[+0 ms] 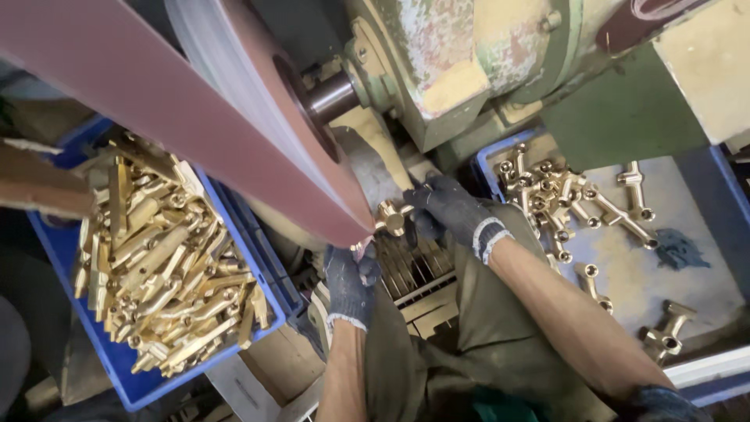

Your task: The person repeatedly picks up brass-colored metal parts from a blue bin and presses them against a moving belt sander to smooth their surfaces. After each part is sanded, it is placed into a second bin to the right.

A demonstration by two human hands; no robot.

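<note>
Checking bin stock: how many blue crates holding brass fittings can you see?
2. One blue crate sits on the person's left, heaped with brass fittings. The other blue crate sits on the right, with scattered fittings. More may be hidden beyond the frame.

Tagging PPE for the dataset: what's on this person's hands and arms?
Both the left hand and the right hand wear dark grey-blue knit work gloves with pale, whitish ribbed cuffs at the wrists. The fabric looks worn and dusty. Both forearms are bare, with no sleeves, watch or bands visible.
</note>
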